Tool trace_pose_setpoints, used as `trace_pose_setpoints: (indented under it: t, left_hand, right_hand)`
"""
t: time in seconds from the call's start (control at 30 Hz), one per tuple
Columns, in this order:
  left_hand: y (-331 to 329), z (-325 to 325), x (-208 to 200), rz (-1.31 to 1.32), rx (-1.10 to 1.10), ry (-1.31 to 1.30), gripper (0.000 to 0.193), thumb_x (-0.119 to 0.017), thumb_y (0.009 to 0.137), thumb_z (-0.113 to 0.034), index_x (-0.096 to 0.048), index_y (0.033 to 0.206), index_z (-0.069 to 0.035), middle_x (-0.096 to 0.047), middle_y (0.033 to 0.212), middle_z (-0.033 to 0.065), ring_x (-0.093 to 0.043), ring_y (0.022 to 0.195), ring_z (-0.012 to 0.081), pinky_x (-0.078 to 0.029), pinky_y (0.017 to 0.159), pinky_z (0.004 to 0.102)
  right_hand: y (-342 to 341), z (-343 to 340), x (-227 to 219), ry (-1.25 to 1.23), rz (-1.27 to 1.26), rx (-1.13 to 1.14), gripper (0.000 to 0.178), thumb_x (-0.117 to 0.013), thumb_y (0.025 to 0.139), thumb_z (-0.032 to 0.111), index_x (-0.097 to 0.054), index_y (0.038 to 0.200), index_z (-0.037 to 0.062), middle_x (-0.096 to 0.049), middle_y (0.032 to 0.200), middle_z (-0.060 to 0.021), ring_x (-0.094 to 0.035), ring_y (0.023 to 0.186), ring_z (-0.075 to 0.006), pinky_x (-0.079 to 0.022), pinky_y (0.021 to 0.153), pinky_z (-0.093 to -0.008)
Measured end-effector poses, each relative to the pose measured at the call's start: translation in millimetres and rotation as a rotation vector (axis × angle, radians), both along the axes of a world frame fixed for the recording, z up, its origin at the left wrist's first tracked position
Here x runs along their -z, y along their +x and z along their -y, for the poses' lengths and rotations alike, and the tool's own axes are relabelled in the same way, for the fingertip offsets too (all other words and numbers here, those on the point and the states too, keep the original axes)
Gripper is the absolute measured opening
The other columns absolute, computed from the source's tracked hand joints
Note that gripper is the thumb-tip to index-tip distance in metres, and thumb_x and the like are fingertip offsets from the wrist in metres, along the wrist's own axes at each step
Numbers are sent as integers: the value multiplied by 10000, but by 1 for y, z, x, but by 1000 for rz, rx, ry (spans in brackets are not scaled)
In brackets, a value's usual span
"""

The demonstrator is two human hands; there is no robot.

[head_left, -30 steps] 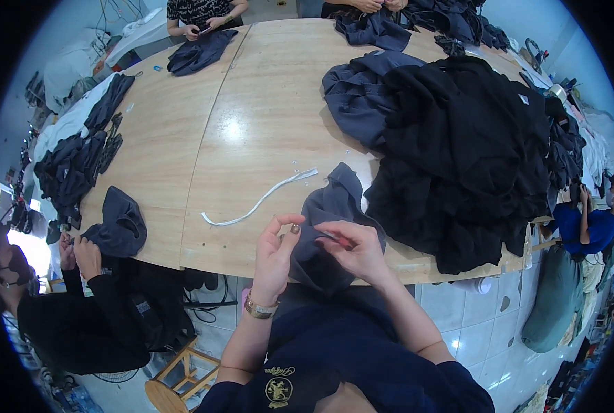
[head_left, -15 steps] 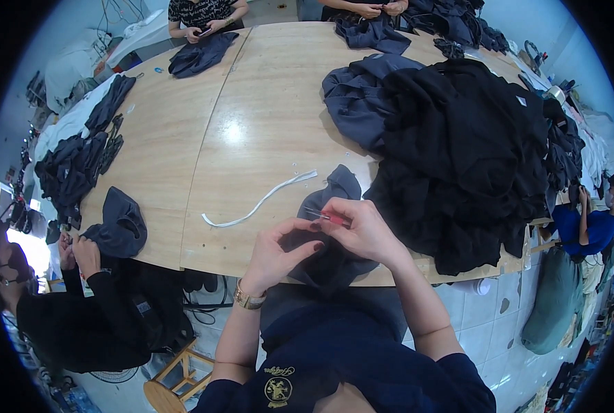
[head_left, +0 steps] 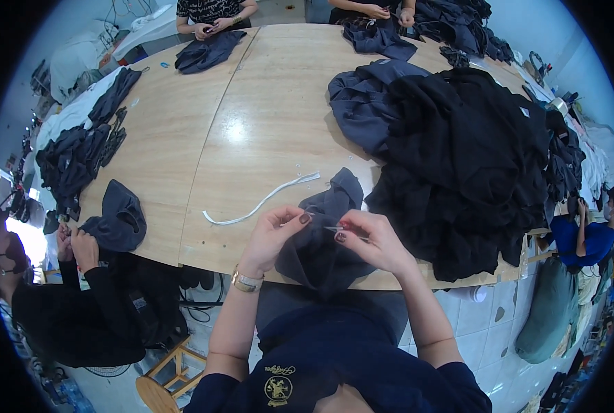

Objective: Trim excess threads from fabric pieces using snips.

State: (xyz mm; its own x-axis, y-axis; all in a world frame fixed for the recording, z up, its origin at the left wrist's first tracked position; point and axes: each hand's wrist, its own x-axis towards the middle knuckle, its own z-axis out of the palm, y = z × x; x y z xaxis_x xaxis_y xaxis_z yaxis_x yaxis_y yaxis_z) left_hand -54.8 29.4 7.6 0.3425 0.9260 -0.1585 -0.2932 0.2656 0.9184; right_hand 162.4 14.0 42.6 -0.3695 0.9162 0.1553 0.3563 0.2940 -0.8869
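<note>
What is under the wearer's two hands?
A dark grey garment lies partly under the left hand and right hand, on the wooden table. What the garment and hands cover cannot be seen.

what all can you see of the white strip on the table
The white strip is long, narrow and soft-looking, perhaps fabric tape. It lies loose in a gentle S on the pale wooden table, just beyond the left hand, its wider-looking end toward the upper right. No hand touches it.

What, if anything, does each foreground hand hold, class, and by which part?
The right hand pinches a small metal-tipped tool behind its tip. The left hand has thumb and finger close together; anything between them is too small to tell.
</note>
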Motion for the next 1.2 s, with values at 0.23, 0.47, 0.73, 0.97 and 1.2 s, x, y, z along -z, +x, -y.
trace_pose_setpoints:
  t: [0.23,0.47,0.73,0.97,1.2]
  left_hand:
    - [2,-5,-1,37,6,-23,118,-611,848,-85,-622,933,-4,-641,886,46,-579,824,70,-453,757,187]
    - [2,-8,-6,-5,60,-62,131,-604,851,-84,-629,939,10,-644,902,59,-586,849,92,-455,787,208]
    - [4,-12,-8,2,173,-101,118,-597,855,-99,-630,921,-6,-648,884,50,-596,821,87,-469,755,213]
    - [-3,-16,6,217,267,-372,107,-603,848,-120,-634,907,-36,-647,884,41,-598,838,106,-452,787,234]
    - [-3,-17,14,194,278,-352,117,-600,852,-142,-637,903,-44,-642,890,28,-581,853,97,-434,802,225]
  right_hand:
    - [-2,-6,6,102,274,-22,316,-597,801,332,-565,793,18,-557,665,-117,-556,612,-269,-413,545,-336]
    - [-4,-17,2,121,347,-128,375,-568,817,401,-559,793,27,-586,711,-133,-577,672,-315,-430,563,-373]
    - [-5,-22,4,63,257,-228,374,-562,827,412,-581,824,39,-582,682,-142,-574,652,-323,-429,558,-378]
    - [-4,-23,8,44,182,-283,326,-570,838,362,-583,807,38,-568,649,-135,-563,608,-306,-416,535,-356]
    - [-5,-23,18,24,114,-288,309,-586,834,325,-568,767,23,-549,630,-135,-549,584,-291,-410,526,-334]
